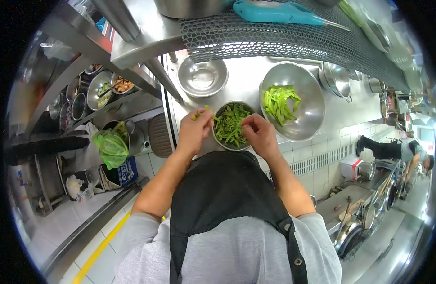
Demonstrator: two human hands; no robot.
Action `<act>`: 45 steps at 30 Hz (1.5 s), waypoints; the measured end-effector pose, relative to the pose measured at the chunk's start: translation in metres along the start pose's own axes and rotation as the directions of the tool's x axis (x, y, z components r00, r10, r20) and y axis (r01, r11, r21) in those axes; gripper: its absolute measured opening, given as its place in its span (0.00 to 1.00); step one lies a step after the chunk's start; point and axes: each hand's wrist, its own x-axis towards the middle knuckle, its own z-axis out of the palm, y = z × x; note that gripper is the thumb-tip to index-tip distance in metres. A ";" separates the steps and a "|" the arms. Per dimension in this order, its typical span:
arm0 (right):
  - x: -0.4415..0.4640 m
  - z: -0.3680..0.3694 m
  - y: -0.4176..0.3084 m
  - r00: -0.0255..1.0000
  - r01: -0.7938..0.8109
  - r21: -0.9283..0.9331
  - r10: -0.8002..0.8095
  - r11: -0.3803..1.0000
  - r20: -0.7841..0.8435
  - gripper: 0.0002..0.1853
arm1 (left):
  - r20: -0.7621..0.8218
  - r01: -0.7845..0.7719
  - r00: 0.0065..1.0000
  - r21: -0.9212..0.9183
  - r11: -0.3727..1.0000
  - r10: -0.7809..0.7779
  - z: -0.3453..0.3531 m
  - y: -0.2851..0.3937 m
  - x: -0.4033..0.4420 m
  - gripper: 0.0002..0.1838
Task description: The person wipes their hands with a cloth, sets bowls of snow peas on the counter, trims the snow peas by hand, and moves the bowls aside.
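A steel bowl of thin green vegetable pieces [231, 124] stands on the steel counter in front of my body. My left hand [195, 130] is at its left rim, fingers closed on a light green piece [207, 110]. Over the bowl's right side is my right hand [259, 135], its thumb and fingertips pinched together; whatever they hold is too small to make out. To the right, a larger steel bowl [309, 113] holds bright green cut strips [280, 103]. An empty steel bowl [202, 76] sits behind, at the left.
A shelf with black mesh [274, 40] and a turquoise-handled tool [279, 14] overhangs the counter's back. At left are food containers [100, 90] and a cabbage [111, 147]. Far right, a person [393, 149] stands near cookware. Stacked steel bowls [336, 79] sit right of the large bowl.
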 end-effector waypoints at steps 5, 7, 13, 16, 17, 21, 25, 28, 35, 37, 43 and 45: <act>0.001 0.011 -0.020 0.992 0.122 -0.025 -0.121 0.992 0.039 0.09 | 0.026 0.015 1.000 -0.109 0.994 -0.012 -0.010 -0.001 -0.006 0.12; 0.006 0.021 -0.031 0.979 0.194 -0.058 -0.190 0.979 0.069 0.09 | 0.050 0.006 0.999 -0.057 0.998 -0.003 -0.003 0.000 -0.011 0.12; 0.010 0.028 -0.027 0.976 0.215 -0.113 -0.208 0.970 0.072 0.08 | 0.131 -0.105 0.988 0.171 0.980 0.083 0.005 0.005 -0.020 0.10; 0.011 0.027 -0.006 0.998 0.064 0.084 -0.063 0.994 -0.010 0.06 | 0.087 -0.178 0.982 0.169 0.969 0.165 0.009 -0.003 -0.024 0.09; 0.013 0.025 0.000 0.997 0.060 0.077 -0.056 0.995 -0.053 0.06 | 0.035 -0.177 0.984 0.143 0.974 0.174 0.007 -0.001 -0.022 0.08; 0.013 0.011 0.016 0.988 0.153 -0.294 -0.146 0.943 0.046 0.04 | -0.004 -0.115 0.993 -0.124 0.986 0.116 -0.022 0.011 -0.006 0.04; 0.017 0.019 0.029 0.948 0.316 -0.548 -0.275 0.775 0.158 0.05 | 0.057 0.023 0.998 -0.348 0.937 -0.003 -0.038 0.002 -0.003 0.05; 0.032 0.030 0.014 0.948 0.315 -0.572 -0.277 0.757 0.156 0.06 | 0.057 0.065 0.997 -0.333 0.941 -0.048 -0.041 -0.004 -0.004 0.07; 0.059 0.060 0.018 0.939 0.341 -0.616 -0.283 0.710 0.194 0.08 | 0.106 0.096 0.992 -0.235 0.967 -0.073 -0.033 0.009 -0.012 0.07; 0.059 0.062 0.018 0.938 0.346 -0.631 -0.263 0.695 0.225 0.09 | 0.117 0.088 0.991 -0.252 0.964 -0.060 -0.035 0.004 -0.013 0.07; 0.051 0.044 -0.006 0.994 0.108 -0.247 -0.096 0.963 0.058 0.10 | 0.119 -0.005 0.993 -0.031 1.000 0.009 -0.033 -0.004 -0.014 0.11; 0.051 0.036 -0.002 0.985 0.166 -0.287 -0.142 0.944 0.101 0.09 | 0.108 -0.064 0.993 0.122 0.991 0.051 -0.027 -0.003 -0.014 0.10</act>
